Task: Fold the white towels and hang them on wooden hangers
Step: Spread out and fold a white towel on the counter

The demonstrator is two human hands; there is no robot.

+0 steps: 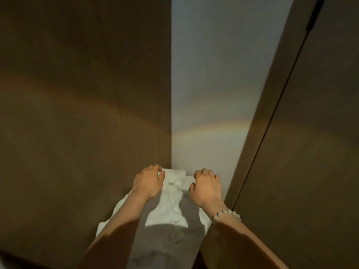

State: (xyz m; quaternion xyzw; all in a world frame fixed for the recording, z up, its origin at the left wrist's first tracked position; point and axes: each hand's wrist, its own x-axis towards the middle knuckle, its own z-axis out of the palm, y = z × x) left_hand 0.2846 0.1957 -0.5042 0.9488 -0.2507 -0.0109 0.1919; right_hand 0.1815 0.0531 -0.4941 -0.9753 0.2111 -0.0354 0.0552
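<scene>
Flat brown wooden panels (77, 113) flank a narrow pale wall strip (213, 74); a dark seam runs down the right-hand panel. The long white towel (174, 208), crumpled along its centre, lies in the gap between them, its long axis running from the person toward the wall strip. Its support is hidden and no hanger is in view. Both hands sit at the towel's far end, side by side and level, so neither is nearer. The left hand (147, 181) has its grip closed, pinching the far left corner. The right hand (206, 186) has its grip curled over the far right edge, thumb on the cloth. Judgement: the coming fold draws this far end back along the long axis toward the person. A white bead bracelet (227, 214) circles the right wrist; a thin ring (204, 170) sits on one right finger
</scene>
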